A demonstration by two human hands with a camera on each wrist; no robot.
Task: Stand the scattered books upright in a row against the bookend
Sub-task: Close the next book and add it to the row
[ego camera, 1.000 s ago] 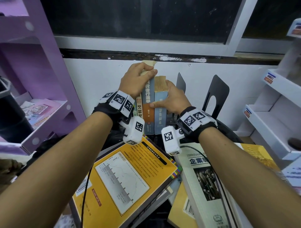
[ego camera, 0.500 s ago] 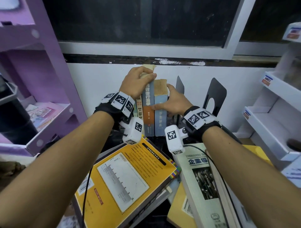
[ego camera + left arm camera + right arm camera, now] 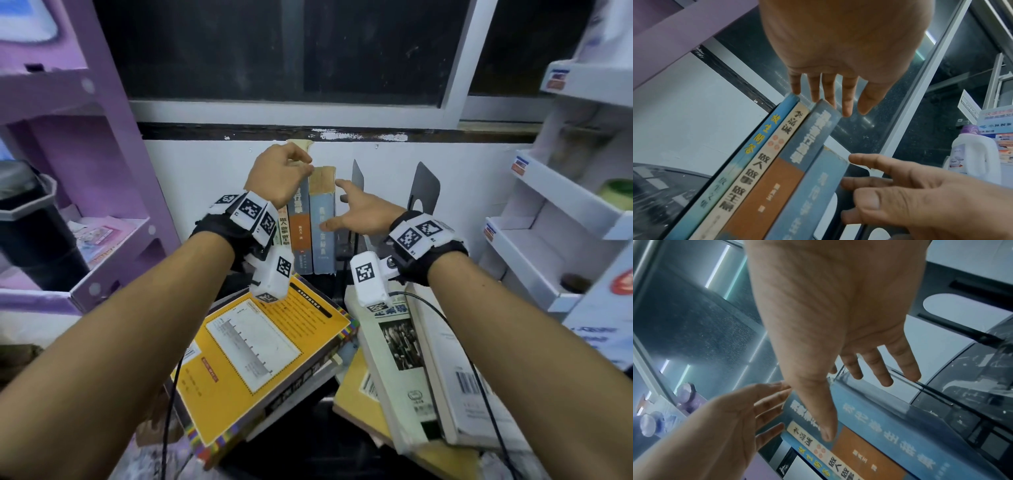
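Several books stand upright in a row against the white wall: a thin blue one (image 3: 756, 138), a cream one (image 3: 282, 233), a blue-and-orange one (image 3: 299, 222) and a light blue one (image 3: 322, 233). A black bookend (image 3: 357, 174) rises just right of the light blue book. My left hand (image 3: 281, 171) hovers at the tops of the books, with straight fingers (image 3: 830, 97) just touching their upper edges. My right hand (image 3: 356, 212) is open beside the light blue book, fingers spread, its thumb (image 3: 828, 434) over the spines. Neither hand grips a book.
A yellow book (image 3: 267, 349) lies flat on a pile in front of the row. A white book (image 3: 394, 359) and others lie at the right. A second black bookend (image 3: 426, 186) stands further right. A purple shelf (image 3: 102, 240) flanks the left, white shelves (image 3: 548, 212) the right.
My right hand has let go of the light blue book and drawn back with its fingers spread. My left hand has loosened its hold on the book tops.
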